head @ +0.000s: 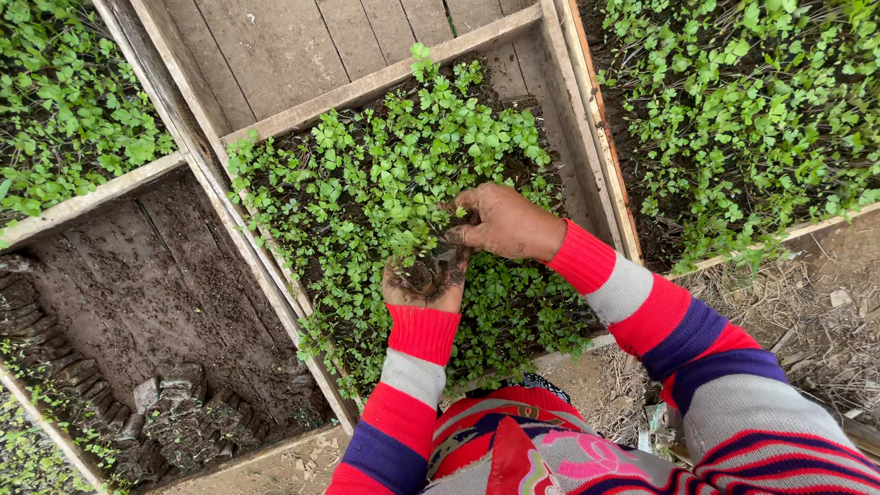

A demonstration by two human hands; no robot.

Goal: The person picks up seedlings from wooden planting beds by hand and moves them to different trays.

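Observation:
A wooden tray point(587, 101) holds dense small green seedlings point(385, 174) in dark soil. My left hand point(423, 282), muddy, cups a clump of soil and seedlings point(431, 268) just above the tray's middle. My right hand point(502, 223) reaches in from the right, its fingers pinching at the same clump where it meets my left hand. Both arms wear sleeves striped red, grey and purple.
To the left lies a wooden tray point(101, 194) with damp bare boards and rows of dark soil blocks point(174, 412) at its near end. More seedling beds fill the far left point(64, 101) and the right point(752, 110). Dry straw covers the ground point(816, 321) at the lower right.

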